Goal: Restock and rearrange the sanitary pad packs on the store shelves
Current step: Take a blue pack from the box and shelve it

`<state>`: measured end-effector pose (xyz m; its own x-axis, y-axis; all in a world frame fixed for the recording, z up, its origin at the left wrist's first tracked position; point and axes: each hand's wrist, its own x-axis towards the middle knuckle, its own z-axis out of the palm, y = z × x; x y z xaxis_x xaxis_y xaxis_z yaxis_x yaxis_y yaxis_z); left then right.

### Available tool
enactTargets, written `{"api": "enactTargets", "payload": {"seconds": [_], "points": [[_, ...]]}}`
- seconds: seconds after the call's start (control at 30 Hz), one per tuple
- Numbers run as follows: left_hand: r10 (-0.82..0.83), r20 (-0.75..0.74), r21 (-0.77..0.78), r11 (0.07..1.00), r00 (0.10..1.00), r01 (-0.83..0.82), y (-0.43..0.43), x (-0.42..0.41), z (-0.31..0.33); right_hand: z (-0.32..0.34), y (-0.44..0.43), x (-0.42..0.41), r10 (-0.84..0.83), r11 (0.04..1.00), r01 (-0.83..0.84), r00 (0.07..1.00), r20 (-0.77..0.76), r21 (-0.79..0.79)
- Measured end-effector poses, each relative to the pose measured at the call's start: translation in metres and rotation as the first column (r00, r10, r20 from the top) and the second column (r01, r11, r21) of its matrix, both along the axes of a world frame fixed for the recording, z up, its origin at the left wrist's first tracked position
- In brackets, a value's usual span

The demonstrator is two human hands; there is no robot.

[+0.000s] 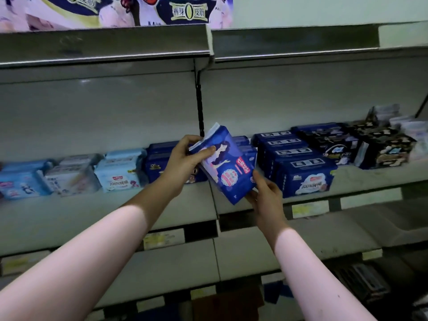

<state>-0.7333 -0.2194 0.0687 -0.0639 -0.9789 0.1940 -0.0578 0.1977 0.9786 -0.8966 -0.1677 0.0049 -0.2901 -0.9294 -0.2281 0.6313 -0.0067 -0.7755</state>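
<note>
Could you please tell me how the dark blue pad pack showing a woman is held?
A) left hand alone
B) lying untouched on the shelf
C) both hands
C: the left hand grips the upper end of the dark blue pad pack, the right hand its lower corner.

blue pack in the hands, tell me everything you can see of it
The blue pack is a flat, glossy plastic-wrapped packet, dark blue with a white sealed end at the top. Its front faces the camera: a drawn long-haired figure, a red label with white characters, a round pink badge. It is held tilted, top end leaning left, in front of the shelf. The left hand grips its upper end, thumb on the front; the right hand holds its lower corner.
</note>
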Motion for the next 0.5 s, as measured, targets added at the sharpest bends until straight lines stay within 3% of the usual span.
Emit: {"api": "enactTargets", "payload": {"seconds": [0.23,0.4,0.5], "points": [[0.067,0.245,-0.067,0.996,0.967,-0.053,0.010,-0.010,-0.001,-0.003,-0.022,-0.023,0.010,1.000,-0.010,1.000,-0.017,0.018],[0.264,0.480,-0.233,0.958,0.837,-0.168,0.005,-0.003,-0.006,-0.005,-0.036,-0.025,0.017,1.000,-0.016,0.998,-0.063,0.025],[0.247,0.561,-0.181,0.968,0.790,-0.175,-0.002,-0.001,-0.008,-0.002,-0.045,-0.024,0.013,1.000,-0.012,0.992,-0.127,0.002]]}}
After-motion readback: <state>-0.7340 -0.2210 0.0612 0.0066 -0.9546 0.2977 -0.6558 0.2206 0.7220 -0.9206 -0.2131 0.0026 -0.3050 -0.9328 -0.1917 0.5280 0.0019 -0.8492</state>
